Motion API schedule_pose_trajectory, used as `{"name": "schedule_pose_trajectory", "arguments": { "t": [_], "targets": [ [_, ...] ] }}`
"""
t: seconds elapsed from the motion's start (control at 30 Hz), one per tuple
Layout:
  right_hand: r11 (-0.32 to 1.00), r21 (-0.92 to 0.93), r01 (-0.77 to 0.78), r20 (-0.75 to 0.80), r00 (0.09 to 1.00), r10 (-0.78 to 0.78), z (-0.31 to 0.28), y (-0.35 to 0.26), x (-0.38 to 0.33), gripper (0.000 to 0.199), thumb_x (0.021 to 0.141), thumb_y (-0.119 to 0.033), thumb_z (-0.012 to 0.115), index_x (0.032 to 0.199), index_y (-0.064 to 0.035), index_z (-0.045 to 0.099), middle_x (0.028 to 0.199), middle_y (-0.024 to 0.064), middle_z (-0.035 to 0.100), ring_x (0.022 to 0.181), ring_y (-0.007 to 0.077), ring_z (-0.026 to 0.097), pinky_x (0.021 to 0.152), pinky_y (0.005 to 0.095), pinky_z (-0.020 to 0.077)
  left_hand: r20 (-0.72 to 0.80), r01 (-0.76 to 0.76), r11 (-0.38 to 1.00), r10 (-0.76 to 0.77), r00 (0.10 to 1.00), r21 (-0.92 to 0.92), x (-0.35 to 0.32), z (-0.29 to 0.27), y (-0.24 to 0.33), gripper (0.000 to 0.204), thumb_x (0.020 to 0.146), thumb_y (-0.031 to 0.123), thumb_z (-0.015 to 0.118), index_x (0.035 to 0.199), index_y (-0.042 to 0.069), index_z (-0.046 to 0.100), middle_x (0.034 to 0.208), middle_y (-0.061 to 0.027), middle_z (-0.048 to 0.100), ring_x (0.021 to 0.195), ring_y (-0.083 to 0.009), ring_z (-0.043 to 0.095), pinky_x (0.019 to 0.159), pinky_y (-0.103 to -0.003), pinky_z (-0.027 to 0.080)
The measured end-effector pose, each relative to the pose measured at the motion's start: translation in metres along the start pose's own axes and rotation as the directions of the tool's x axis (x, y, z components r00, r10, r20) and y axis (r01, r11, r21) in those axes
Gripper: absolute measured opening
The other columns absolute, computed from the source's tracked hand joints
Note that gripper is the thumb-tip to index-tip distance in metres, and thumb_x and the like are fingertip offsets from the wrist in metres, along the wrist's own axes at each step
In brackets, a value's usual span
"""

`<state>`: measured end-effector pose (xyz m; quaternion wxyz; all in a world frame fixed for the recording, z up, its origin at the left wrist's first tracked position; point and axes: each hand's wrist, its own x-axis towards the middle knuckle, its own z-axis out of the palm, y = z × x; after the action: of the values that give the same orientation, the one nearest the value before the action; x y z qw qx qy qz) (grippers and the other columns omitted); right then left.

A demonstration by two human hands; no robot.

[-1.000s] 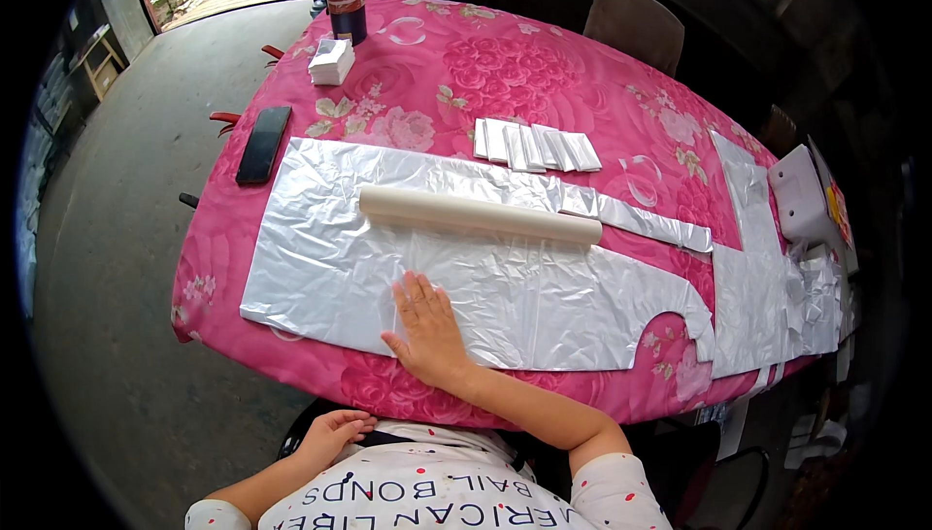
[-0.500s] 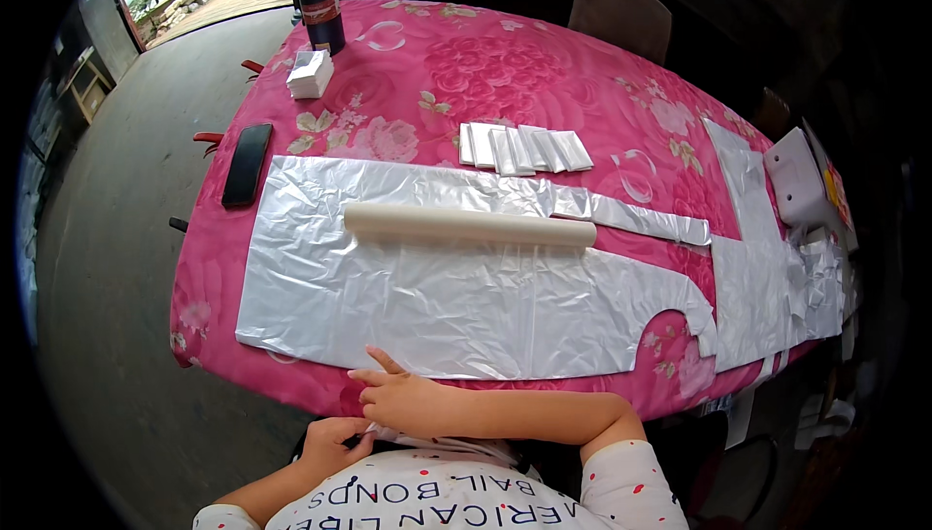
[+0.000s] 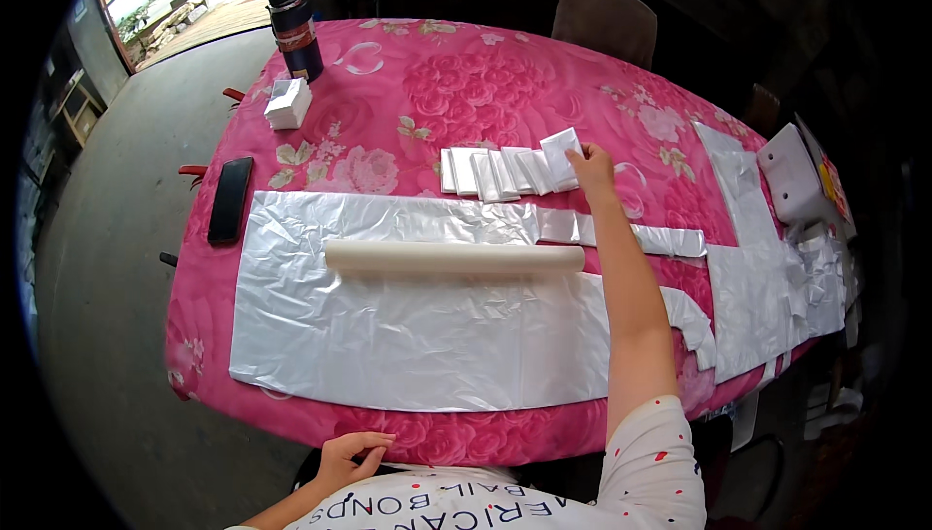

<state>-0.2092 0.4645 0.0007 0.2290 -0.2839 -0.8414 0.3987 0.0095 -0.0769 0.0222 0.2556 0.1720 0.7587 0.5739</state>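
My right hand (image 3: 594, 169) reaches over the table to the right end of a row of folded white plastic packets (image 3: 495, 176). Thumb and fingers pinch one flat white packet (image 3: 559, 155), tilted and overlapping the end of the row. Near the table's front edge, in front of my body, rests my left hand (image 3: 351, 458); its fingers are loosely stretched, thumb a little apart, with nothing seen in them. Between my hands lies a large sheet of white plastic film (image 3: 427, 336) with a curved cutout and a strap-like strip at its right. A long cream-coloured roll or tube (image 3: 454, 257) lies across it.
The table has a pink flowered cloth (image 3: 379, 122). A black phone (image 3: 230, 200), a stack of small white packets (image 3: 288, 105) and a dark bottle (image 3: 295, 30) stand along the left. More white film (image 3: 752, 307) and a white box (image 3: 791, 171) are at the right. A chair (image 3: 604, 23) stands behind.
My right hand has moved from beside my left hand at the front edge out to the packet row, where one more packet is now in its fingers. The left hand's white material is out of sight.
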Motion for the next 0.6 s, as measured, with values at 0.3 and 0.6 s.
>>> {"name": "schedule_pose_trajectory", "arguments": {
  "t": [0.3, 0.6],
  "targets": [
    [0.866, -0.245, 0.436, 0.17, 0.899, -0.405, 0.0, -0.033, -0.08, 0.045, 0.071, -0.022, 0.071, 0.112, -0.0067, 0.058, 0.117, 0.0107, 0.055, 0.112, 0.0272, 0.048, 0.095, 0.0443, 0.0343, -0.039, -0.031, 0.998, 0.034, 0.999, 0.063, 0.001, -0.001, -0.006, 0.016, 0.079, -0.003, 0.059, 0.093, 0.0, 0.066, 0.092, -0.0113, 0.068, 0.082, -0.0142, 0.065, 0.069, -0.024, 0.052],
    [0.823, -0.249, 0.511, 0.634, 0.728, -0.261, -0.069, -0.059, -0.255, 0.048, 0.075, -0.019, 0.068, 0.117, -0.0009, 0.053, 0.106, 0.0147, 0.057, 0.102, 0.0321, 0.051, 0.09, 0.0372, 0.0409, 0.317, -0.424, 0.861, 0.334, 0.887, 0.279, 0.04, 0.015, 0.021, 0.026, 0.078, 0.007, 0.063, 0.103, 0.003, 0.061, 0.112, -0.014, 0.059, 0.095, -0.0249, 0.06, 0.075, -0.033, 0.051]
  ]
}}
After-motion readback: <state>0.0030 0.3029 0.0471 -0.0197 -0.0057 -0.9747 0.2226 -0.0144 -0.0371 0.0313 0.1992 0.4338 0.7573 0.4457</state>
